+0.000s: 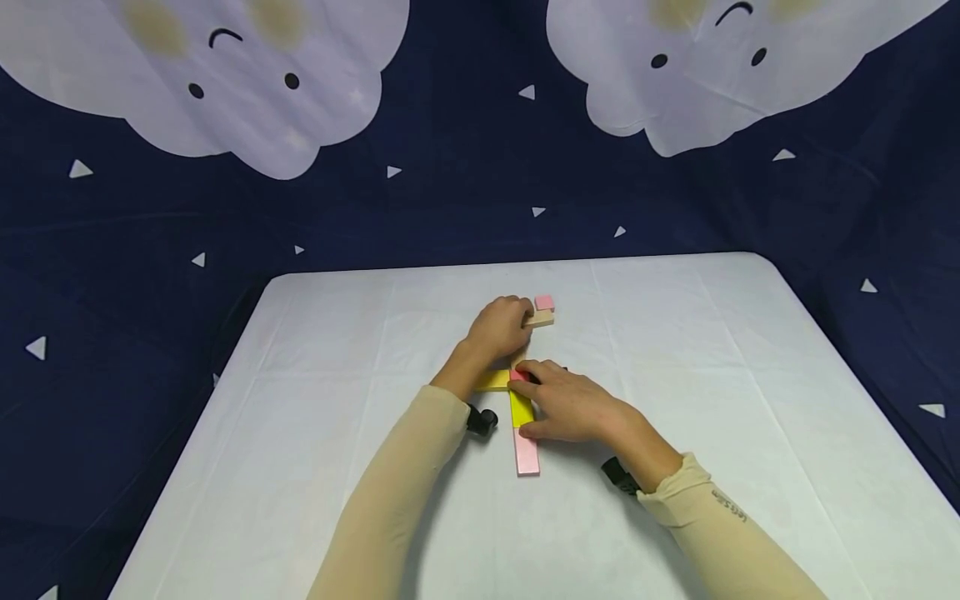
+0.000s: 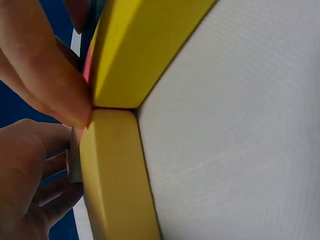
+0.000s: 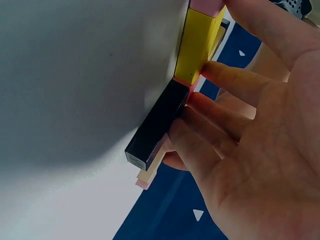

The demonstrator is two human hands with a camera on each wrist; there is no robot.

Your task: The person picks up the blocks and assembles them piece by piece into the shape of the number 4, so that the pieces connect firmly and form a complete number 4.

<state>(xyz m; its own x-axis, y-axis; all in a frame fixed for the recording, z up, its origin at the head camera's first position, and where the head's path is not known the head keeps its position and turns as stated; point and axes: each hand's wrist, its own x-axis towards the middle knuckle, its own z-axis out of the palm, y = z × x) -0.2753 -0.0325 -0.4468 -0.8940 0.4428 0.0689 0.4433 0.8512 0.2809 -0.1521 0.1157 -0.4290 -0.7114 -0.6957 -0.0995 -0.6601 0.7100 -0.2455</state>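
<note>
Several coloured blocks form a cross on the white tabletop. My left hand (image 1: 502, 325) grips the left end of a bare-wood block (image 1: 542, 318) at its far end, fingers curled over it. My right hand (image 1: 570, 404) spreads its fingers along the near side. In the right wrist view its fingertips touch the upper yellow block (image 3: 192, 45), the red block (image 3: 194, 89) at the junction and a black block (image 3: 157, 125). Its thumb lies beside the near pink block (image 1: 527, 454). A second yellow block (image 1: 491, 381) runs leftward, its end meeting the junction in the left wrist view.
A small pink block (image 1: 544, 302) sits just beyond the wooden one. White cloth covers the table (image 1: 337, 333), and a dark blue curtain (image 1: 465, 208) with clouds hangs behind its far edge. A black wrist camera (image 1: 482, 420) is near the left cuff.
</note>
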